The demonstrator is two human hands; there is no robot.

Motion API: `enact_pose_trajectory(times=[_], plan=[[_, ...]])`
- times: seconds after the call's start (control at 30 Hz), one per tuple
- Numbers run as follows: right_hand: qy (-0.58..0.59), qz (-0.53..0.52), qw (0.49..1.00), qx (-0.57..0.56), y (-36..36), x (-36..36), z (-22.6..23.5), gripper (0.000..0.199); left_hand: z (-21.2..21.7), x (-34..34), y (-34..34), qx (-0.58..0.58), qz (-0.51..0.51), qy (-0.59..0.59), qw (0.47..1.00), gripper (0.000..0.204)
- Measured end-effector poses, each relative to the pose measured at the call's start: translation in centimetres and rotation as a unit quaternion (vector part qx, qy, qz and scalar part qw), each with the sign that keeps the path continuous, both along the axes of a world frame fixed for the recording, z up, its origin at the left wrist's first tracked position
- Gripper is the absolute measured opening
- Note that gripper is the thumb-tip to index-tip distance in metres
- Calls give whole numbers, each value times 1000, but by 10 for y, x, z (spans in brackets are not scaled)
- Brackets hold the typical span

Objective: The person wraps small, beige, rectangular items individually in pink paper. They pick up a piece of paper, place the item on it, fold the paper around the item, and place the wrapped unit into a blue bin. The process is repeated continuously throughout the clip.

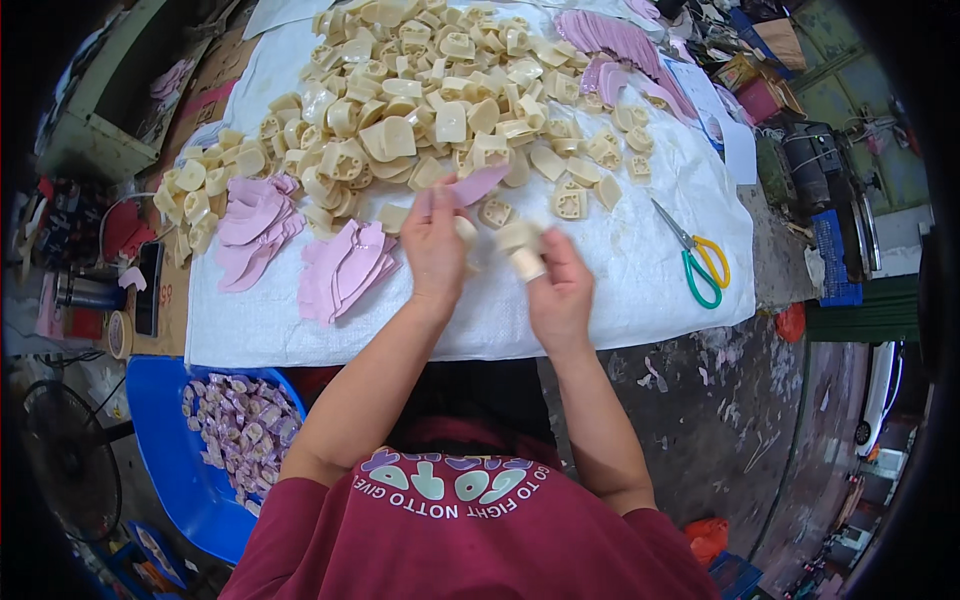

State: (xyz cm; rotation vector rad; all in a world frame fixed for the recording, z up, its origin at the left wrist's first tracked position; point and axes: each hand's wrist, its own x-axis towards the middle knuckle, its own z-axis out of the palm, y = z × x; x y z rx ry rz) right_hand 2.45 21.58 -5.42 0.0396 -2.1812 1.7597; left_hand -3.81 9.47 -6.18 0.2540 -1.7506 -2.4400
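Note:
My left hand (435,245) pinches a curved pink leather-like piece (480,187) between thumb and fingers, over the near edge of the heap. To its right, my right hand (562,295) is closed on a cream plastic shoe heel (518,240), smeared by motion; whether it is one heel or two I cannot tell. Beyond both hands spreads a big heap of cream heels (388,138), several showing hollow, ribbed undersides. Stacks of cut pink pieces lie left of my left hand, one close by (345,268) and another farther out (252,225).
White woven sheeting (620,320) covers the table. Scissors (697,255) with green and yellow handles lie at right. More pink strips (615,40) fan out at the far right. A blue basin (165,440) of pink-covered heels stands lower left, near a phone (149,288) and a fan (70,460).

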Motion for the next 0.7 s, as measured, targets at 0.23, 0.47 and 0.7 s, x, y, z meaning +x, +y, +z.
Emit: enact_pose_trajectory(times=[0.23, 0.47, 0.7], plan=[[88, -90, 898, 422, 28, -3, 26, 48, 13, 5, -21, 104, -106, -52, 988, 42], [122, 156, 969, 150, -28, -9, 28, 34, 30, 11, -18, 187, -83, -101, 974, 40], [141, -73, 954, 253, -22, -16, 37, 34, 27, 15, -40, 106, -28, -143, 984, 46]])
